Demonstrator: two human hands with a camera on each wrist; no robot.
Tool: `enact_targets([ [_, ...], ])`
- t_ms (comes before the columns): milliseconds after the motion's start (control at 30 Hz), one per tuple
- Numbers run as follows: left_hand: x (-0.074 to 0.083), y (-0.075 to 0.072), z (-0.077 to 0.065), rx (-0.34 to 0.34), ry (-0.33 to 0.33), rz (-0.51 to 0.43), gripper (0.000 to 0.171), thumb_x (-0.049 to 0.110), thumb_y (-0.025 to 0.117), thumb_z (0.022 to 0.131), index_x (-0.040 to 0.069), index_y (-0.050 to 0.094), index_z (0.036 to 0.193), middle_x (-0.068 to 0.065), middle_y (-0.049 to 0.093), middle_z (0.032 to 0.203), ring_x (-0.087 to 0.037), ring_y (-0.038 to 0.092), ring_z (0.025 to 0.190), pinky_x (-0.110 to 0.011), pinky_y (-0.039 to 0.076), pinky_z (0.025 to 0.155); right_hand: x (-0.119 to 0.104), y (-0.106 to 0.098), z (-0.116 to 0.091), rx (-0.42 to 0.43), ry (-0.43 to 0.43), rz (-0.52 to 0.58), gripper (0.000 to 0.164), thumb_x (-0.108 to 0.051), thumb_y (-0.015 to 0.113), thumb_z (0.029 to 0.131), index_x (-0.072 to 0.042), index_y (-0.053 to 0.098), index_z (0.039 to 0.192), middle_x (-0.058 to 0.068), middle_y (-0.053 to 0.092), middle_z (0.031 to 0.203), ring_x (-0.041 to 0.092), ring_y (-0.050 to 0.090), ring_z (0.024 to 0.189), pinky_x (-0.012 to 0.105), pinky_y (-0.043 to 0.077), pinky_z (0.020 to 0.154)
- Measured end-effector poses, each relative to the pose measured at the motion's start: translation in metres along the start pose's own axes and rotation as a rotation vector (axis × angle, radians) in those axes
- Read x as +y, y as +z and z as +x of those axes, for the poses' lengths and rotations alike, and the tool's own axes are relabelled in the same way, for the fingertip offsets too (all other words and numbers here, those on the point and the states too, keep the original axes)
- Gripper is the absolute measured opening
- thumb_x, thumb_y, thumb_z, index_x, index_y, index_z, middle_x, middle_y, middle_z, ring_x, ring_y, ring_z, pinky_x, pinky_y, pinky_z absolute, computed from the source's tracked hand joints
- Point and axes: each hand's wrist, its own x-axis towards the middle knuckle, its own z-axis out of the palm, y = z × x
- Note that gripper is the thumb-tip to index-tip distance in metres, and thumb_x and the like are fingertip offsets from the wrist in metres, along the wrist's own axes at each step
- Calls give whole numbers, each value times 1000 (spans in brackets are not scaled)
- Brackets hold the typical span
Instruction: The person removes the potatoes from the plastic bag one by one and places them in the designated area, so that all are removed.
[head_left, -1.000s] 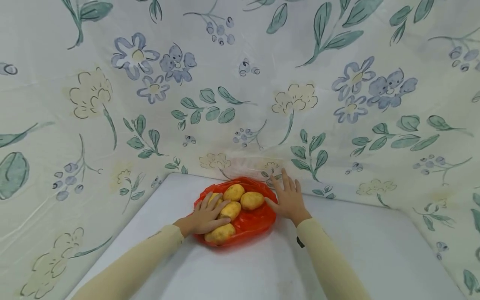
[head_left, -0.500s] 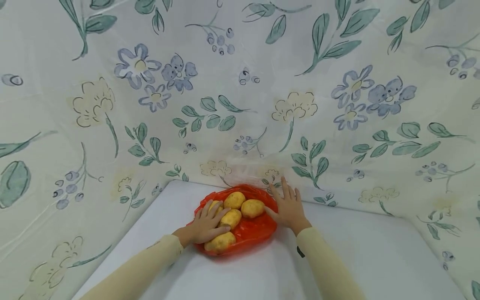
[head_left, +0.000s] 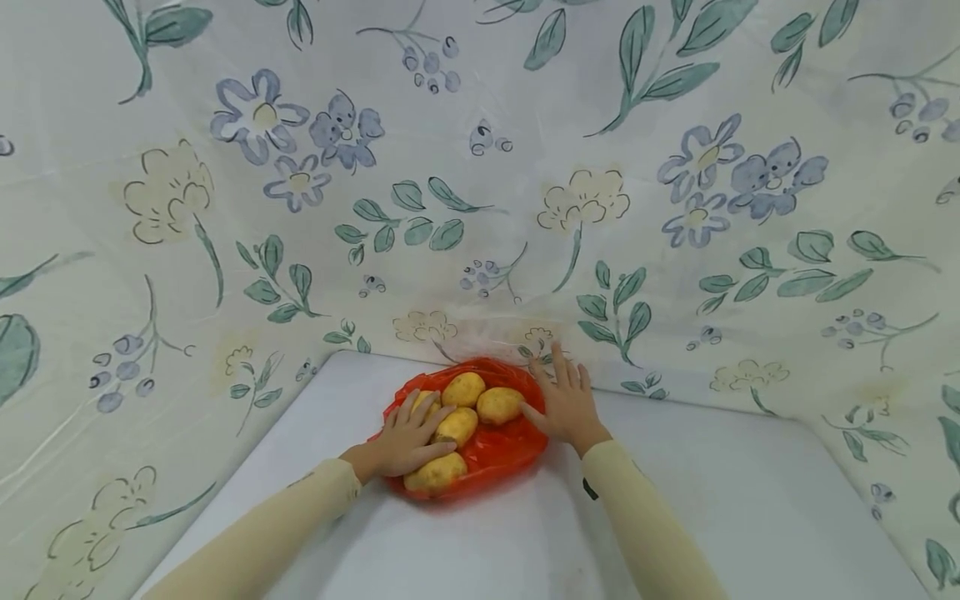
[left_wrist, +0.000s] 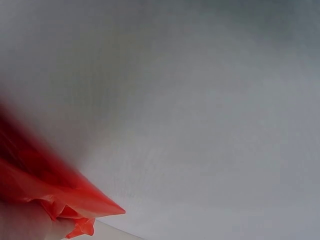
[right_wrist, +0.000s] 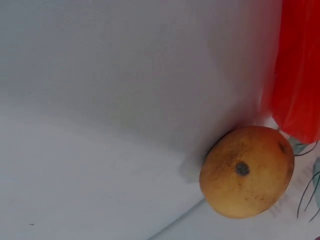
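Observation:
Several yellow potatoes (head_left: 457, 427) lie in a red plastic bag (head_left: 504, 450), its mouth spread wide on the white table. My left hand (head_left: 405, 446) rests over the bag's left side with fingers spread across the potatoes, partly covering some. On the other side, my right hand (head_left: 568, 410) is at the bag's right rim, fingers extended and spread, its thumb tip close to the rightmost potato (head_left: 500, 406). In the right wrist view, a round brownish-yellow potato (right_wrist: 247, 172) with a dark spot sits outside the bag, right beside the red plastic (right_wrist: 299, 75); in the head view it is hidden.
The white table (head_left: 697, 492) extends to both sides and in front of the bag. Close behind the bag rises a floral-printed cloth backdrop (head_left: 480, 250), which also borders the table's left and right sides.

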Motion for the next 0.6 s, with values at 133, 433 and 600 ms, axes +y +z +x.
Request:
enact_targets([
  [133,2,-1,-2,-11,-3,2,77,66,38,97,23,21,158,-12,0,167,-43,-14,150,-73,2,113,-6,-3,1,-27,-5,6,83,-66,45,93,-27,16,160,13,-7,167,40,13,151,58,9,122],
  [433,1,3,5,-16,2,12,78,68,38,96,24,21,158,-12,1,166,-43,-12,150,-73,3,113,-7,-4,1,-27,-8,-3,84,-69,40,93,-27,13,160,12,-10,167,39,16,151,58,8,122],
  [600,-2,3,4,0,6,11,80,69,38,95,23,21,158,-13,2,166,-43,-13,149,-73,2,112,-9,-2,2,-18,-35,11,83,-69,39,93,-27,14,160,12,-10,167,39,15,151,60,9,121],
])
